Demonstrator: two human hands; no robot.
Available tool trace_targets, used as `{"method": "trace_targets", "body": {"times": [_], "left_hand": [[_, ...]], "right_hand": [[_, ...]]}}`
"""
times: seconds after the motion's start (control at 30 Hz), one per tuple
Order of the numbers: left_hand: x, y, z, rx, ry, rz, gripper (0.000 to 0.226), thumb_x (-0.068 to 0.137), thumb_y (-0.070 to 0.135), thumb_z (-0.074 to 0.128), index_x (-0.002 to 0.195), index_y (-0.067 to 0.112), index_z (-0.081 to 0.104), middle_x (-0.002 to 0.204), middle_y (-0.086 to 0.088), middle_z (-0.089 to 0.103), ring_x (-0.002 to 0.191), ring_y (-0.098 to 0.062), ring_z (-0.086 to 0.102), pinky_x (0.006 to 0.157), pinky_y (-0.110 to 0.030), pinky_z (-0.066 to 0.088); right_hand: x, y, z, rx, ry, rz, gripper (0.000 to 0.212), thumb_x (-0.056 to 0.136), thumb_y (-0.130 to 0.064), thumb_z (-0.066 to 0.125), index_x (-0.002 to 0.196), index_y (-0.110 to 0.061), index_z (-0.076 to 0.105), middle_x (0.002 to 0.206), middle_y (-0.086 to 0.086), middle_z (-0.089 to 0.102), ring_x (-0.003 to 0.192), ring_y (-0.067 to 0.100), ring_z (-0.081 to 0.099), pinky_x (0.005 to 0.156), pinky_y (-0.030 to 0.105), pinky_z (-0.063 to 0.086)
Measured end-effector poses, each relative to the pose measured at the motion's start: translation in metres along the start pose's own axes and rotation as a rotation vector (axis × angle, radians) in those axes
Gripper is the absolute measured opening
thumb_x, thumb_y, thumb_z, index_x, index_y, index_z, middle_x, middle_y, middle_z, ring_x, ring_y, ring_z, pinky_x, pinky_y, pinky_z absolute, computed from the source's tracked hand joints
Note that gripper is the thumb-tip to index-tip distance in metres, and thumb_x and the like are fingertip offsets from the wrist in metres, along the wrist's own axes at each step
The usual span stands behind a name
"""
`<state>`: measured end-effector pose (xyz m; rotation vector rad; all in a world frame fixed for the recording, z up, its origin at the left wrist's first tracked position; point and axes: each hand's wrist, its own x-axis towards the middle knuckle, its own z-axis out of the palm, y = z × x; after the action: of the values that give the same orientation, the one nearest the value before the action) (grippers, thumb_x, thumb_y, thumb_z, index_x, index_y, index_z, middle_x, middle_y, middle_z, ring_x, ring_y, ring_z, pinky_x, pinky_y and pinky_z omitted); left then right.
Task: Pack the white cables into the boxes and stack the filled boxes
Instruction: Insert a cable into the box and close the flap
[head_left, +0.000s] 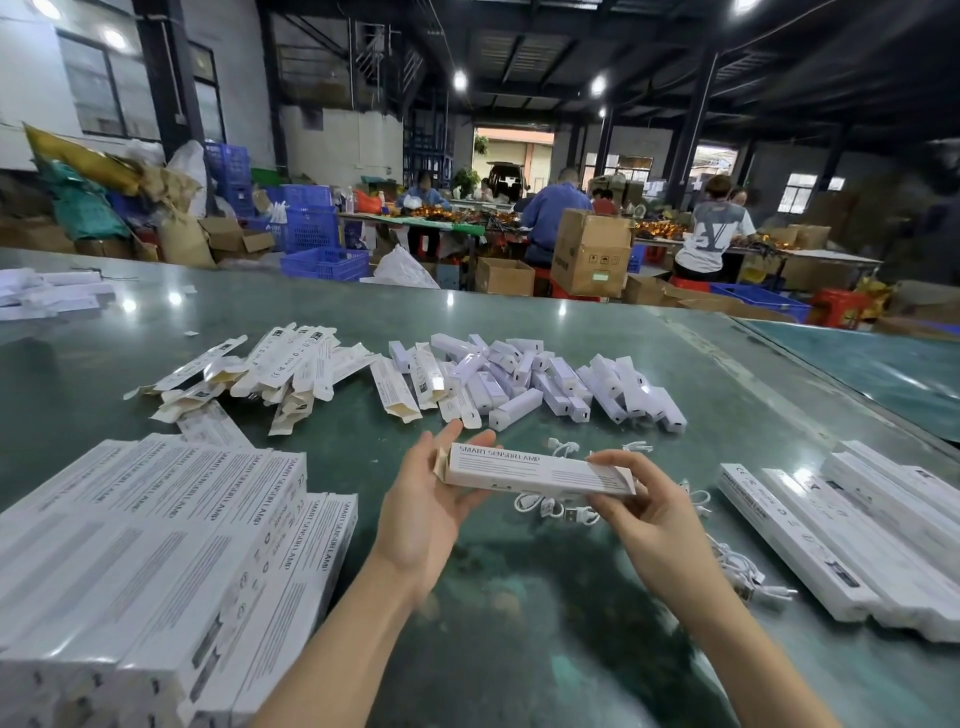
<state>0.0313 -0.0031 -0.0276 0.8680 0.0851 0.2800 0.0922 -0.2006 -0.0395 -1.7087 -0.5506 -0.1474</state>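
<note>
One head-worn wide-angle view looks forward and down, close over the green table (519, 597).

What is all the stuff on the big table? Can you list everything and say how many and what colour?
held box: one, white, printed SMART SENSOR LAMP, between both hands
stacked boxes: many, white, near left of table
row of boxes: several, white, near right
open boxes: a loose pile, white with tan insides, middle left
small white blocks: a big heap, too many to count, middle
white cables: several coiled, under the held box and trailing right
table: one, green
blue crates: several, behind the table
cardboard cartons: several, brown, on the floor beyond
left hand: fingers straight, supporting the box end
right hand: pinching the box's right end
</note>
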Motion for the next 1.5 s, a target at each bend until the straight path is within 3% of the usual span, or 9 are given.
{"method": "trace_targets", "body": {"times": [0.1,0.27,0.47,0.77,0.97,1.1,1.27,1.4,1.5], "left_hand": [[-0.001,0.001,0.001,0.009,0.041,0.003,0.022,0.104,0.02,0.037,0.109,0.017,0.059,0.114,-0.016,0.072,0.109,-0.027,0.068,0.098,-0.04,0.049],[-0.003,-0.001,0.003,0.079,0.083,0.068,0.022,0.104,0.018,0.039,0.105,0.018,0.062,0.115,-0.02,0.07,0.102,-0.023,0.07,0.096,-0.039,0.051],[-0.002,-0.002,0.001,0.09,0.091,0.111,0.022,0.104,0.016,0.042,0.105,0.019,0.064,0.108,-0.019,0.069,0.086,-0.011,0.073,0.078,-0.031,0.061],[0.001,-0.004,-0.003,0.133,0.05,0.121,0.028,0.105,0.02,0.039,0.126,0.023,0.057,0.113,-0.009,0.073,0.108,-0.023,0.069,0.086,-0.031,0.058],[0.001,-0.02,-0.001,0.415,0.059,0.171,0.052,0.102,0.029,0.043,0.151,0.019,0.029,0.136,-0.002,0.054,0.116,-0.016,0.062,0.079,-0.018,0.057],[0.003,-0.023,-0.004,0.487,0.077,0.206,0.046,0.104,0.017,0.043,0.149,0.017,0.033,0.137,-0.001,0.053,0.117,-0.015,0.06,0.074,-0.014,0.054],[0.005,-0.021,-0.005,0.459,0.083,0.215,0.038,0.104,0.015,0.044,0.142,0.021,0.041,0.13,0.001,0.057,0.114,-0.014,0.062,0.075,-0.016,0.055],[0.007,-0.019,-0.005,0.326,0.137,0.2,0.033,0.101,0.013,0.051,0.132,0.021,0.046,0.12,-0.004,0.061,0.101,-0.014,0.067,0.076,-0.025,0.058],[0.008,-0.015,-0.007,0.151,0.19,0.19,0.035,0.097,0.018,0.057,0.13,0.015,0.049,0.118,-0.009,0.064,0.094,-0.016,0.07,0.076,-0.03,0.06]], "right_hand": [[0.001,0.002,0.001,0.001,-0.011,-0.003,0.038,0.086,0.004,0.066,0.098,-0.032,0.066,0.092,-0.004,0.072,0.061,-0.001,0.055,0.055,0.008,0.039],[0.002,0.004,0.0,0.026,-0.003,-0.003,0.039,0.086,0.005,0.066,0.098,-0.031,0.067,0.091,-0.003,0.073,0.059,0.001,0.055,0.053,0.01,0.039],[0.002,0.003,-0.002,0.05,-0.01,-0.024,0.034,0.086,0.007,0.064,0.102,-0.022,0.067,0.09,-0.002,0.073,0.058,0.0,0.053,0.053,0.01,0.038],[0.001,-0.001,-0.001,0.012,0.001,-0.078,0.028,0.084,0.008,0.066,0.103,-0.013,0.066,0.083,-0.002,0.066,0.055,-0.005,0.053,0.054,0.005,0.038],[0.0,-0.002,0.0,-0.093,0.021,-0.103,0.031,0.082,0.005,0.07,0.104,-0.016,0.067,0.097,0.001,0.071,0.069,-0.001,0.058,0.062,0.009,0.041],[0.0,-0.005,0.001,-0.145,0.049,-0.126,0.033,0.081,0.005,0.071,0.103,-0.019,0.066,0.101,-0.002,0.071,0.085,0.009,0.065,0.074,0.016,0.046],[-0.001,-0.009,0.004,-0.184,0.052,-0.15,0.034,0.08,0.004,0.072,0.102,-0.022,0.066,0.098,-0.006,0.071,0.072,-0.002,0.059,0.065,0.009,0.041],[-0.003,-0.016,0.003,-0.401,0.025,-0.241,0.035,0.079,-0.001,0.074,0.107,-0.019,0.066,0.099,-0.015,0.065,0.084,-0.008,0.055,0.075,0.007,0.038],[-0.006,-0.029,0.006,-0.714,-0.045,-0.359,0.038,0.08,-0.013,0.075,0.116,-0.021,0.065,0.096,-0.015,0.06,0.088,0.012,0.052,0.082,0.027,0.042]]}}
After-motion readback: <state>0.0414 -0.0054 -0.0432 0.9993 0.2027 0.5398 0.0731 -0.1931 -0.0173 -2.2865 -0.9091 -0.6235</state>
